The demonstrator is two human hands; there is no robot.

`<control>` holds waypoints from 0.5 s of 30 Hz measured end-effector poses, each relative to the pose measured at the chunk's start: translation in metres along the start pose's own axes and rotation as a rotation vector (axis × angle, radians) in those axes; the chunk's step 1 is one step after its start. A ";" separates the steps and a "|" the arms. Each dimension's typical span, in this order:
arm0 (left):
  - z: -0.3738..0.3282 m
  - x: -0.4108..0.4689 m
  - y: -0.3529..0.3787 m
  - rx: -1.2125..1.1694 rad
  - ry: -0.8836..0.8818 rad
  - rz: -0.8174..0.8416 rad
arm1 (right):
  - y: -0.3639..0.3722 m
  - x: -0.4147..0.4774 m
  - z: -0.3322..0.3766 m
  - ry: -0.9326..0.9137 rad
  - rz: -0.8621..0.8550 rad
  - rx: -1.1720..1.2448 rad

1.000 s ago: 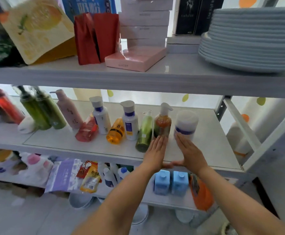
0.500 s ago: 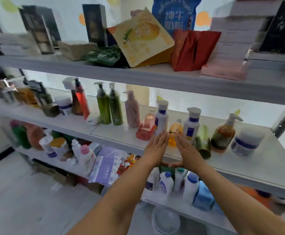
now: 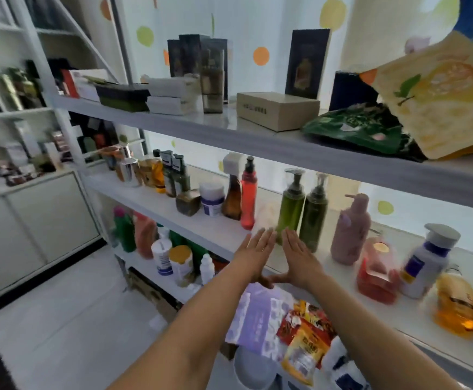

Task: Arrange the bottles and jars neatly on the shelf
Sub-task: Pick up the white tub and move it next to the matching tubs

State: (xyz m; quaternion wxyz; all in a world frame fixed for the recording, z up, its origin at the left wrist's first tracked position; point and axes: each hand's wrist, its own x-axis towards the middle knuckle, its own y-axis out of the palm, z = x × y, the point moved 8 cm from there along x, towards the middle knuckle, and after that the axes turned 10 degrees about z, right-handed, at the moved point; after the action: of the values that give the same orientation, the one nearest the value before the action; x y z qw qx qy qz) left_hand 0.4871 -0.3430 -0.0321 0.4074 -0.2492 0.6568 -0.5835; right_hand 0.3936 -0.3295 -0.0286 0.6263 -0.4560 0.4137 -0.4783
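Observation:
My left hand (image 3: 255, 254) and my right hand (image 3: 300, 256) are held flat side by side, fingers straight, thumbs touching, just in front of the middle shelf (image 3: 210, 229). Neither holds anything. Right behind the fingertips stand two green pump bottles (image 3: 291, 209) and a red bottle (image 3: 248, 192). Left of those are a brown bottle (image 3: 232, 198), a white jar (image 3: 212, 198) and several dark and amber bottles (image 3: 156, 173). To the right stand a pink pump bottle (image 3: 349, 229), a red pouch-like bottle (image 3: 377, 271), a white bottle with a blue band (image 3: 426, 263) and a lying orange bottle (image 3: 457, 305).
The top shelf (image 3: 229, 130) carries boxes, a cardboard box (image 3: 277, 109) and snack bags (image 3: 437, 94). The lower shelf holds more bottles (image 3: 162, 254) and packets (image 3: 257, 316). A white cabinet (image 3: 32, 220) stands to the left, with bare floor (image 3: 75, 319) below.
The view has swung left along the shelf. Both flat hands moved left with it, from the white bottles and the round jar to the green pump bottles.

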 end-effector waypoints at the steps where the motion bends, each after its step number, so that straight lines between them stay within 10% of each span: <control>1: 0.021 0.003 0.002 -0.004 -0.004 0.010 | 0.006 0.021 0.011 -0.006 0.020 0.016; 15: 0.309 0.049 -0.019 -0.091 0.034 -0.044 | 0.024 0.233 0.160 0.122 -0.052 0.134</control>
State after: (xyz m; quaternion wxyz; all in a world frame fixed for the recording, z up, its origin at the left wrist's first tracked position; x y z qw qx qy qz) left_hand 0.7127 -0.5601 -0.0213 0.3713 -0.2718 0.6838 -0.5663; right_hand 0.5983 -0.5256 -0.0318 0.6163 -0.3935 0.4062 -0.5480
